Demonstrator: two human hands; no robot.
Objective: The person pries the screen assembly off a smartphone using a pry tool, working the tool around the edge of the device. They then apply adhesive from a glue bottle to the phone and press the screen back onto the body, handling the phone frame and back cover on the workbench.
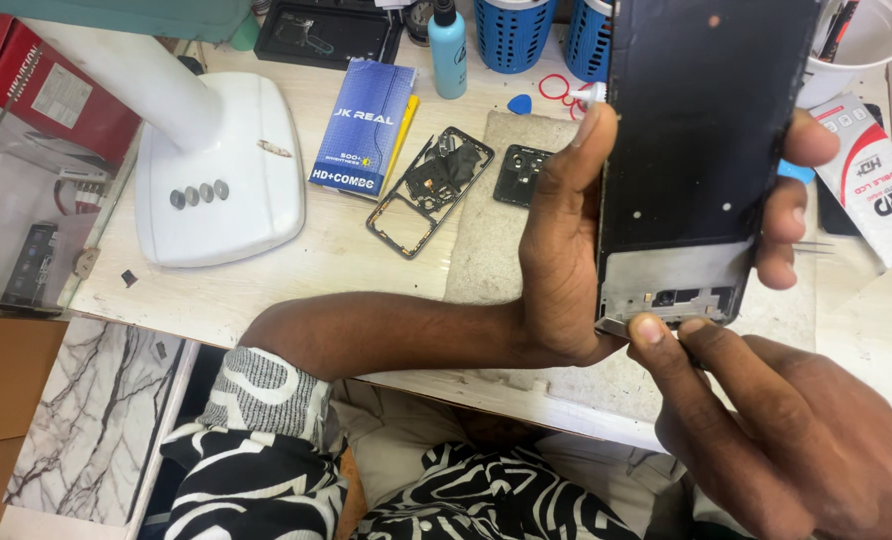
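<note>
My left hand [566, 250] grips a dark phone screen assembly [701, 120] upright, thumb on its left edge and fingers wrapped round the right edge. The lower end of the assembly shows a grey metal frame with small cut-outs. My right hand [766, 420] pinches the bottom edge of that frame with thumb and forefinger. Whether a small tool is in those fingers I cannot tell. Both hands hover over a beige work mat [491, 240] on the table.
On the table lie a black phone middle frame [428, 190], a small black camera cover [521, 172], a blue flat box [363, 128], a white lamp base [221, 170], a blue bottle [447, 48], two blue mesh holders [514, 32], a white-and-red box [874, 180] and a white cup [866, 45].
</note>
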